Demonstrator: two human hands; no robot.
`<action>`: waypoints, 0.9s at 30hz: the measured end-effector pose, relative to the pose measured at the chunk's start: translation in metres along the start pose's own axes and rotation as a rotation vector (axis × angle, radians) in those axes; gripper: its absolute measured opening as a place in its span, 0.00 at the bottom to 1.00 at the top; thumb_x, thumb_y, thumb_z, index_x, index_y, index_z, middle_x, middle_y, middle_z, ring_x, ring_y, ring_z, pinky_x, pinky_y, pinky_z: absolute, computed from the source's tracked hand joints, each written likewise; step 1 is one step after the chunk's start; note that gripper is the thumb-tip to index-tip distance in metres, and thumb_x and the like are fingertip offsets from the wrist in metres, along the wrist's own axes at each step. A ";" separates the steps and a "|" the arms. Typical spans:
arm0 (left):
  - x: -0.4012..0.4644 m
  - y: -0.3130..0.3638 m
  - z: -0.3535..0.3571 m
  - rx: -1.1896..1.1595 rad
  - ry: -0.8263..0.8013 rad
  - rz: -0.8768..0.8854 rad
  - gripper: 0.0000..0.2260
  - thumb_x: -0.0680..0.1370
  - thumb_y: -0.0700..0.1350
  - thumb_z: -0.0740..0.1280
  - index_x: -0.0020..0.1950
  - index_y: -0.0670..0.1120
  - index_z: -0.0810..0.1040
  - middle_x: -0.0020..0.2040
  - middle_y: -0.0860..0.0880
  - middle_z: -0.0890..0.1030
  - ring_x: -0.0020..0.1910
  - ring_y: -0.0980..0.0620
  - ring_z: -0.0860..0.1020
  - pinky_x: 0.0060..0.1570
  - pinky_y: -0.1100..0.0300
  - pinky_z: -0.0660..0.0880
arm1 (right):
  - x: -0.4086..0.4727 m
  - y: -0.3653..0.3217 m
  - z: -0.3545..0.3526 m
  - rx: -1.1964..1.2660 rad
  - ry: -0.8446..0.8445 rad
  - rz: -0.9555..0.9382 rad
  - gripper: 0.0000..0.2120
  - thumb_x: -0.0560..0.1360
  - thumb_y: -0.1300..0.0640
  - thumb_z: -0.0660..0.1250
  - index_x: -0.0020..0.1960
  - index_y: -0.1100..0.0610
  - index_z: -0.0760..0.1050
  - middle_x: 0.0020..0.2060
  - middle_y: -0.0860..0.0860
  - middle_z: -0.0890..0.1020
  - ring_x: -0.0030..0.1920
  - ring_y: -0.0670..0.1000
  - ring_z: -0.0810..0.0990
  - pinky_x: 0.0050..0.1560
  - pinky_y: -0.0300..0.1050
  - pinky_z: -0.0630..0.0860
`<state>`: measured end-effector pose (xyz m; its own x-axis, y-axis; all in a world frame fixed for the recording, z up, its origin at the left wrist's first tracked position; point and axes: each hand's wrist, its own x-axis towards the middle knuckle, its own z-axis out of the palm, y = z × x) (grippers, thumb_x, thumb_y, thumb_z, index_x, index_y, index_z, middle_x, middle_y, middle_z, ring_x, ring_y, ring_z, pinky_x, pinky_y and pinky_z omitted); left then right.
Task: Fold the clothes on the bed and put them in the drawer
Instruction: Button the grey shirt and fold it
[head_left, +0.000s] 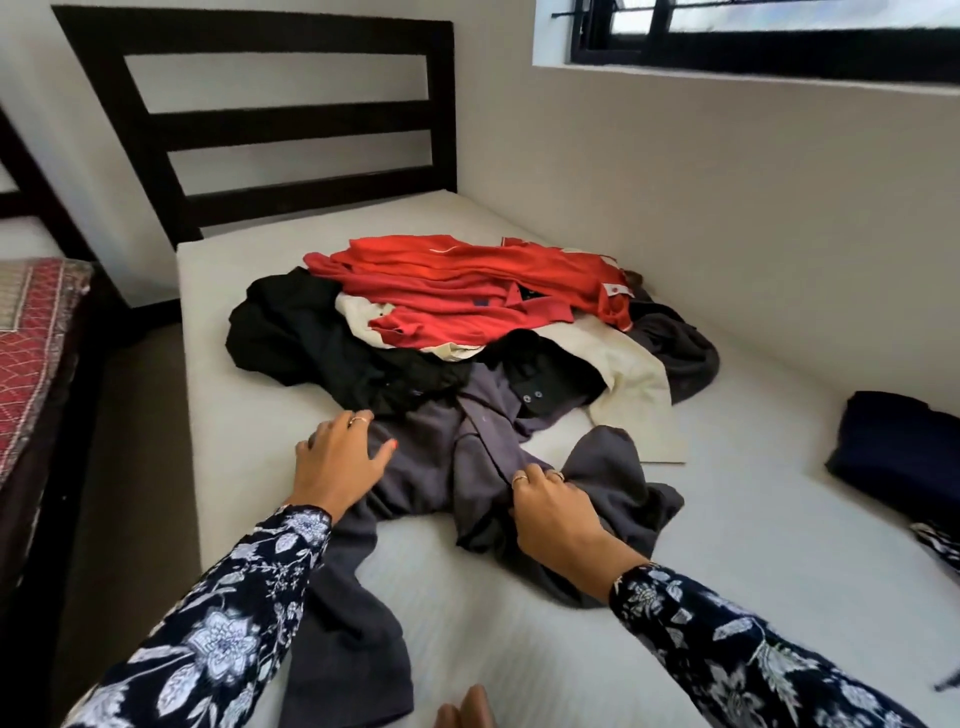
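Here, left hand (340, 457) spread flat on grey shirt (467, 467), right hand (558, 512) pinching its placket, clothes pile (457, 306) behind on bed (727, 519).

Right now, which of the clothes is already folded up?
The dark navy garment, folded neatly at the right, apart from the jumbled pile.

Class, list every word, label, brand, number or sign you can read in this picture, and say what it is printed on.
No readable text anywhere.
Red shirt: a small white tag at its right edge bears a red mark, too small to read.
Grey shirt, folded dark garment, headboard: no writing visible.
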<state>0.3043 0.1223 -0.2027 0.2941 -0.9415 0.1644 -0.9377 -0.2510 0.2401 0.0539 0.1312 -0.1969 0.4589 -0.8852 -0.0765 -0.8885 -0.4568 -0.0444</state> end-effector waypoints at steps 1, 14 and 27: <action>-0.001 -0.002 0.001 -0.008 -0.066 -0.100 0.30 0.75 0.62 0.65 0.70 0.46 0.68 0.67 0.45 0.72 0.66 0.41 0.70 0.59 0.45 0.69 | 0.002 0.002 -0.001 0.041 -0.008 0.022 0.14 0.78 0.60 0.59 0.63 0.62 0.67 0.61 0.58 0.72 0.63 0.60 0.71 0.54 0.53 0.71; -0.015 0.021 -0.014 0.235 -0.369 -0.185 0.21 0.80 0.56 0.59 0.69 0.47 0.67 0.69 0.46 0.71 0.67 0.44 0.71 0.64 0.49 0.66 | -0.036 0.058 -0.042 1.052 -0.045 0.200 0.12 0.83 0.53 0.55 0.60 0.54 0.73 0.55 0.50 0.78 0.56 0.48 0.77 0.61 0.43 0.71; -0.005 0.106 -0.028 0.141 0.114 0.308 0.27 0.78 0.44 0.62 0.76 0.50 0.60 0.66 0.49 0.73 0.60 0.45 0.76 0.54 0.49 0.71 | -0.122 0.089 -0.130 0.485 -0.074 -0.066 0.12 0.79 0.49 0.64 0.61 0.44 0.69 0.54 0.37 0.76 0.51 0.38 0.75 0.52 0.28 0.71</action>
<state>0.2083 0.1069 -0.1517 0.0049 -0.9488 0.3158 -0.9995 0.0048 0.0299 -0.0818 0.1870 -0.0617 0.5286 -0.8391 -0.1281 -0.7615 -0.4021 -0.5084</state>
